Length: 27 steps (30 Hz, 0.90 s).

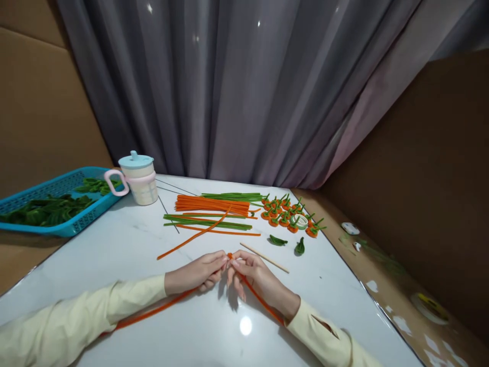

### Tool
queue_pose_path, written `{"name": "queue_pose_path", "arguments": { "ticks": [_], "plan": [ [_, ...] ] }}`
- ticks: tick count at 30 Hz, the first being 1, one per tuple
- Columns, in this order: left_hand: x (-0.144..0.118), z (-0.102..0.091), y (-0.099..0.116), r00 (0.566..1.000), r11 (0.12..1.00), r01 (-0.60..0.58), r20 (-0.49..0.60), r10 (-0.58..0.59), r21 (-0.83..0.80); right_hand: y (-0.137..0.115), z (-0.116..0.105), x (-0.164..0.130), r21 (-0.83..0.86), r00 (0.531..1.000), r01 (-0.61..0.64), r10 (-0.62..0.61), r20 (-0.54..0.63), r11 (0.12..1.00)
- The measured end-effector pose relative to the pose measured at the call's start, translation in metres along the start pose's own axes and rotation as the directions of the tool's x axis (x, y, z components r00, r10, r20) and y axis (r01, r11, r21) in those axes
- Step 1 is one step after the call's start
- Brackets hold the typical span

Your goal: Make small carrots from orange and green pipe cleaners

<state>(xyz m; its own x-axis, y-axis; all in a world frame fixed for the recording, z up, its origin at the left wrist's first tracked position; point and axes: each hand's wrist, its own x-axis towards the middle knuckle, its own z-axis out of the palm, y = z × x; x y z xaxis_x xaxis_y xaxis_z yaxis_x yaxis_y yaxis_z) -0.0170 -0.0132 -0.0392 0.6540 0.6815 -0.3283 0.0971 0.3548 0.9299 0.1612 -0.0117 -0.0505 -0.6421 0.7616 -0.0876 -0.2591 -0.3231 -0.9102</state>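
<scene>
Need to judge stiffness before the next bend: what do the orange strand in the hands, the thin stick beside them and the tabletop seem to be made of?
Long orange strand: fuzzy matte pile, likely a chenille pipe cleaner; any wire core is hidden.
Thin pale stick: straight, matte tan, probably wood or bamboo.
White tabletop: glossy, reflects a lamp, faint veining; marble-look stone or laminate.
</scene>
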Motion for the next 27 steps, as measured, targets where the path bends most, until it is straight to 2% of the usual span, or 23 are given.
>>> {"name": "queue_pose_path", "arguments": {
  "ticks": [2,5,14,17,21,27],
  "plan": [
    [0.007,-0.003,-0.006,0.999,0.996,0.027,0.024,-0.025,-0.086,0.003,-0.002,0.002,0.001,1.0,-0.006,0.007,-0.016,1.0],
    [0.01,-0.007,-0.013,0.999,0.992,0.012,0.047,-0.006,-0.128,0.006,-0.003,0.002,0.0,0.999,-0.018,0.018,-0.029,1.0],
    [0.008,-0.011,-0.018,0.996,0.99,-0.086,0.014,0.088,-0.11,0.007,0.003,0.0,-0.102,0.989,-0.011,-0.004,-0.15,0.995],
    [0.008,-0.01,-0.018,0.993,0.991,-0.113,-0.031,0.111,-0.067,0.006,0.004,0.0,-0.157,0.983,-0.013,-0.016,-0.182,0.988],
    [0.006,-0.006,-0.015,0.982,0.986,-0.16,-0.092,0.163,0.043,0.003,0.006,-0.001,-0.199,0.987,-0.027,-0.006,-0.162,0.98],
    [0.006,-0.005,-0.015,0.958,0.948,-0.241,-0.102,0.267,0.209,0.001,0.009,-0.001,-0.196,0.985,-0.04,0.006,-0.17,0.98]
  ]
}}
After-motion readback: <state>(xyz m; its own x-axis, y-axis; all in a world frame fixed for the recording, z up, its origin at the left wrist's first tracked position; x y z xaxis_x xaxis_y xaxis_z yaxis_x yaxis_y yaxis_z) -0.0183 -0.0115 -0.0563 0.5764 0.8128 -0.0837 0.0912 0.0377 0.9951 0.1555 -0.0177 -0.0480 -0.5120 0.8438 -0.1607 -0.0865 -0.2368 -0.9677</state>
